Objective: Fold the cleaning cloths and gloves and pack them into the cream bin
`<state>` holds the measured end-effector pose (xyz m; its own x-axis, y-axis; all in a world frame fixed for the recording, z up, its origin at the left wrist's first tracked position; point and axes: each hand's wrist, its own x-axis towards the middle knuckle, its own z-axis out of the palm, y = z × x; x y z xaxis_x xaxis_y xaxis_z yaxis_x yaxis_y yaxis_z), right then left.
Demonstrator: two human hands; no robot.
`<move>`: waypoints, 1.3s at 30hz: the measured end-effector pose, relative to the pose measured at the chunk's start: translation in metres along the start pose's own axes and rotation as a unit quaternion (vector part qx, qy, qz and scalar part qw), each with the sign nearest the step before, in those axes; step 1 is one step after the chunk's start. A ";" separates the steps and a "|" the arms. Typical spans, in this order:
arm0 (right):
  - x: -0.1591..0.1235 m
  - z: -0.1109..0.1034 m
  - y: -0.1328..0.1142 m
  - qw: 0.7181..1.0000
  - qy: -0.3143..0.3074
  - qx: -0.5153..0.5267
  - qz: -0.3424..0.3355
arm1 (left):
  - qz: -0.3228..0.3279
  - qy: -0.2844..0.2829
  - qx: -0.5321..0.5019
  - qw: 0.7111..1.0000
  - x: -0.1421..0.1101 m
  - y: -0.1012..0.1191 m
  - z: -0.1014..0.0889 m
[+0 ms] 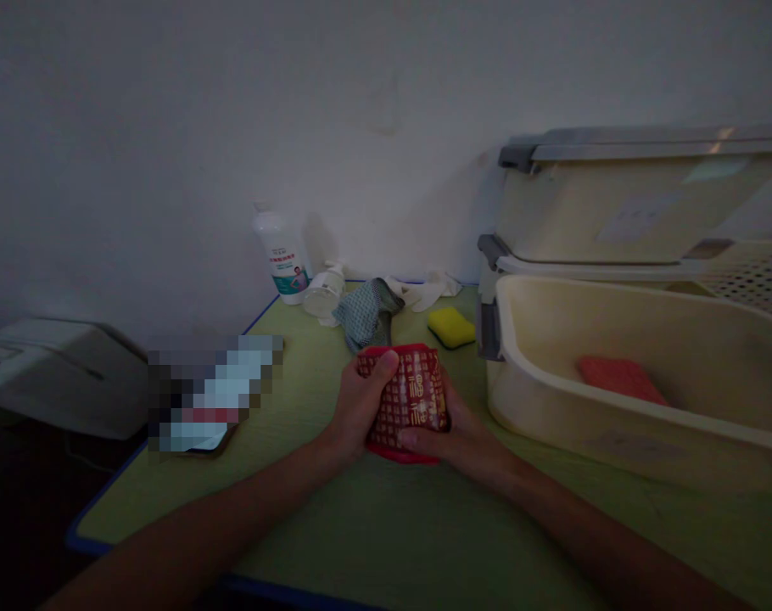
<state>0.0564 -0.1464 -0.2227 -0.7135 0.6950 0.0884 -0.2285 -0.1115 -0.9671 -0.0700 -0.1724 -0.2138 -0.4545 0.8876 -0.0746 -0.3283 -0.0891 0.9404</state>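
Both hands hold a dark red container (415, 386) printed with gold characters, with brighter red rims at its top and bottom. It is tilted over the table, and I cannot tell its exact kind. My left hand (362, 397) wraps its left side, thumb lying on the printed face near the upper rim. On the lower right, my right hand (453, 433) grips it with the thumb across the front; its other fingers are mostly hidden behind. Just beyond the container lies a crumpled grey-blue cloth (366, 310). A yellow sponge (450, 327) with a dark underside rests behind and to the right.
Right of my hands stands an open cream bin (615, 433) with a red cloth-like item (621, 379) inside. Lidded storage boxes (590, 208) stack behind it. A white bottle (282, 259), a clear pump bottle (326, 290) and white tissue (424, 291) sit along the wall. A blurred-out phone-like device (224, 395) lies left.
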 end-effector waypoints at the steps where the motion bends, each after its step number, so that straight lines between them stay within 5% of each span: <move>1: 0.000 0.000 0.000 1.000 0.001 0.003 0.003 | 0.002 -0.001 0.002 1.000 0.000 0.000 0.000; 13: -0.001 -0.001 -0.001 0.996 0.072 -0.038 -0.029 | -0.105 -0.056 -0.026 0.993 -0.001 0.009 0.003; 22: 0.001 0.003 -0.001 0.987 0.102 -0.097 -0.084 | 0.031 -0.023 0.057 0.998 -0.002 0.012 0.001; 39: -0.003 0.002 -0.005 0.997 0.032 -0.067 -0.030 | 0.004 -0.058 0.024 0.998 0.000 0.011 -0.001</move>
<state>0.0583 -0.1493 -0.2172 -0.6567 0.7418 0.1359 -0.1761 0.0245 -0.9841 -0.0744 -0.1738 -0.2038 -0.3568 0.9336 -0.0312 -0.2840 -0.0766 0.9557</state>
